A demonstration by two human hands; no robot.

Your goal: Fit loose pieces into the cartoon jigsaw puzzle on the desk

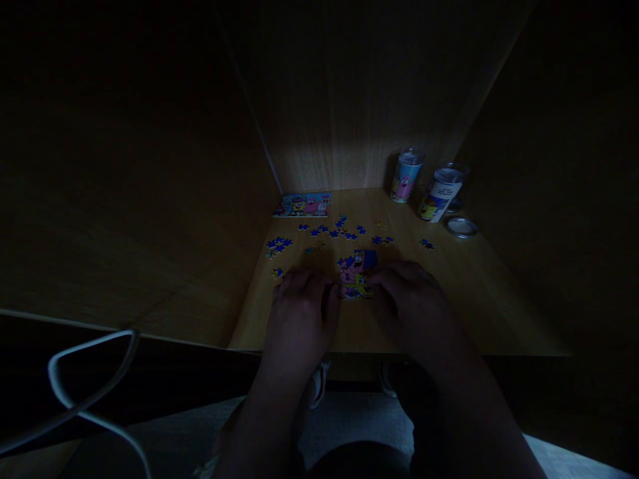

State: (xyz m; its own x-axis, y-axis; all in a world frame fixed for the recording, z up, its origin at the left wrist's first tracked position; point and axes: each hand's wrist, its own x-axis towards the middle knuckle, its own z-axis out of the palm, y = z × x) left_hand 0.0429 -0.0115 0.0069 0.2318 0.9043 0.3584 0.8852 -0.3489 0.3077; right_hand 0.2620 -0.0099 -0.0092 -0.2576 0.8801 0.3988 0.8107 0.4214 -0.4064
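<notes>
A partly joined cartoon puzzle block [356,275] lies on the wooden desk [479,293] between my hands. My left hand [303,299] rests flat at its left edge, fingers curled on the desk. At the block's right edge sits my right hand [407,293], fingertips touching it. Whether either hand pinches a piece is too dark to tell. Several loose blue pieces [339,231] are scattered just beyond the block, with a small cluster [278,245] at the left.
A finished reference picture [303,205] lies at the back left by the wall. Two printed canisters [406,176] [442,193] stand at the back right, a round lid [461,227] beside them. Dark panels close in both sides. A white cable [90,372] loops at lower left.
</notes>
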